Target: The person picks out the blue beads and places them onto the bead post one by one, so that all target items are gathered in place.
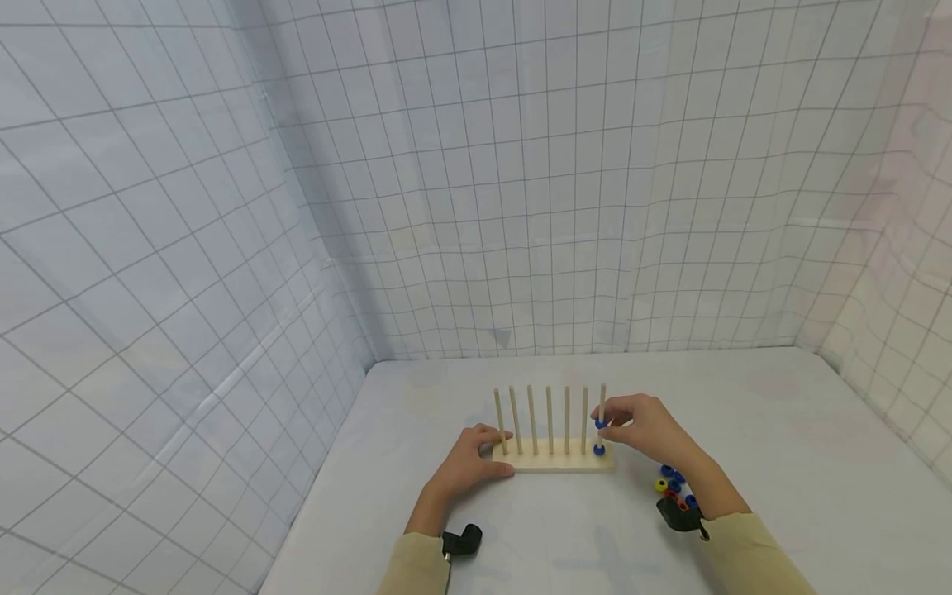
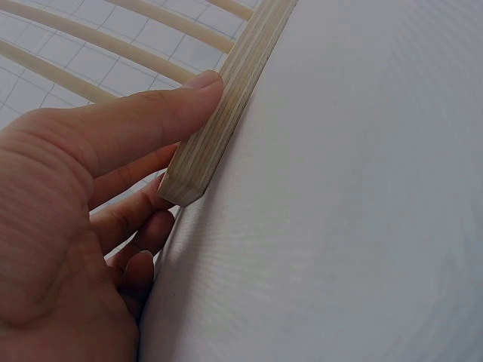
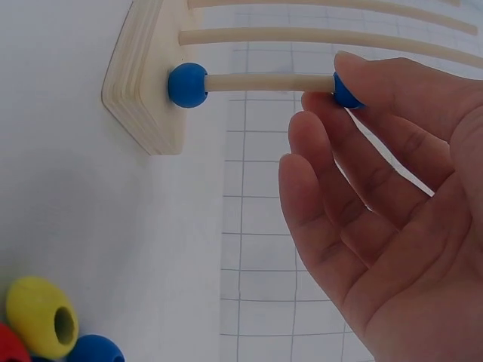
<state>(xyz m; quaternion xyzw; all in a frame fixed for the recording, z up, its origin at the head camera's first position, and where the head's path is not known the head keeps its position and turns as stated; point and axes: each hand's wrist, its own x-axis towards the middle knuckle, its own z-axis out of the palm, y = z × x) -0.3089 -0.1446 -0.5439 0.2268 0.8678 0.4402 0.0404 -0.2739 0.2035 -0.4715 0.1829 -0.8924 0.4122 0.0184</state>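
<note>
A pale wooden base (image 1: 554, 465) with several upright pegs (image 1: 549, 420) stands on the table. My left hand (image 1: 470, 459) grips its left end, thumb (image 2: 173, 113) along the front edge and the other fingers behind. At the rightmost peg, my right hand (image 1: 638, 426) pinches a blue bead (image 3: 346, 92) between thumb and fingers; the bead is threaded partway up the peg. Another blue bead (image 3: 188, 85) sits at the foot of that same peg, against the base. The pinched bead is partly hidden by the thumb in the right wrist view.
Loose beads lie on the table beneath the right forearm: a yellow bead (image 3: 41, 317), a blue bead (image 3: 96, 350), a red bead (image 3: 10, 345) and several others. White grid-patterned sheets (image 1: 476, 207) hang behind and on both sides of the table (image 1: 550, 545).
</note>
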